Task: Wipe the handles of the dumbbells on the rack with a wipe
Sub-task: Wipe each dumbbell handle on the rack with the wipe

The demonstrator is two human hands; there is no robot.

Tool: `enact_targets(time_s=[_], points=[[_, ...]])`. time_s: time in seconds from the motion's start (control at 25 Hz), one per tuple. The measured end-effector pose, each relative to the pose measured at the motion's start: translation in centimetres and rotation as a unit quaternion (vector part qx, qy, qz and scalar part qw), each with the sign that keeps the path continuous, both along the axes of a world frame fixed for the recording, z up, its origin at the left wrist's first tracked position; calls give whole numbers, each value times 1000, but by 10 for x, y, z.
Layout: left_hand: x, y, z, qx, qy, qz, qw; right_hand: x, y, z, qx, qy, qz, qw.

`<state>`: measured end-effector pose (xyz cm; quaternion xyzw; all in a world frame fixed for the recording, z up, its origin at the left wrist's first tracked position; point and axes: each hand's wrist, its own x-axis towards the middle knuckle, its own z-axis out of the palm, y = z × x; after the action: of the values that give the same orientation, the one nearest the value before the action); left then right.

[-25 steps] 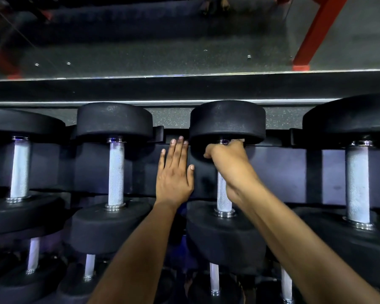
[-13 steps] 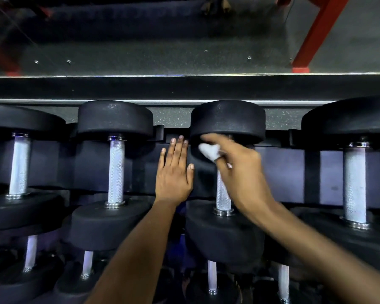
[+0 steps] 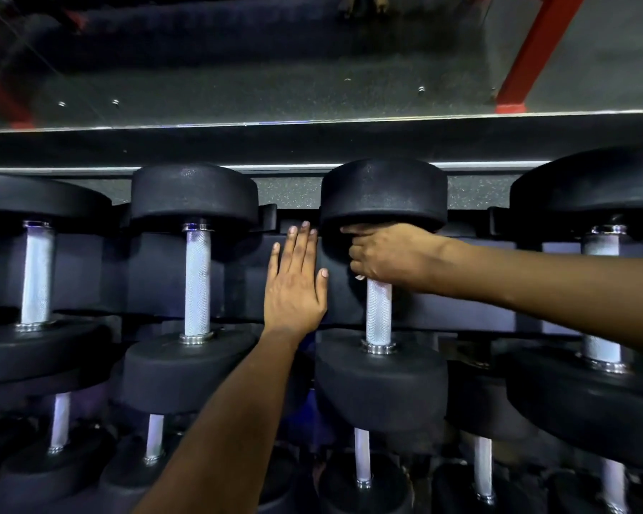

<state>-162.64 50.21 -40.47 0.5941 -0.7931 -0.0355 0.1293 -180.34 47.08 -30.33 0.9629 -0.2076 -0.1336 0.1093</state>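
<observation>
The right hand curls tightly round the far end of a dumbbell handle, a scrap of wipe peeking beneath its fingers. Just left, the left hand lies flat, fingers straight, on the rack.

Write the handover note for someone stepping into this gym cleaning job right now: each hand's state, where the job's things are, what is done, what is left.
Right hand: wrapped round the top of the handle of the third dumbbell from the left on the upper row, just under its far head. A bit of white wipe peeks out below the fingers.
Left hand: open and flat on the dark rack panel between the second and third dumbbells.
Done: cannot tell which handles are already clean.
Left: draw the wipe down the bare lower part of this handle, then do the others, including the lower rows.
</observation>
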Motion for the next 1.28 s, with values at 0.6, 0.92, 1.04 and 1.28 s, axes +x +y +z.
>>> enact_targets(time_s=[0.6,0.92,1.04,1.28], points=[[0,1,0,10,0,4,1000,-7,27,6,542,-613,-575,14],[-1,0,1,3,3,1,1000,16,22,29,483,-594,-627,143],[0,0,2,5,7,-1,1000,27,22,23,441,-632,-631,84],[0,1,1,2,4,-1,1000,40,22,14,371,-625,-665,173]])
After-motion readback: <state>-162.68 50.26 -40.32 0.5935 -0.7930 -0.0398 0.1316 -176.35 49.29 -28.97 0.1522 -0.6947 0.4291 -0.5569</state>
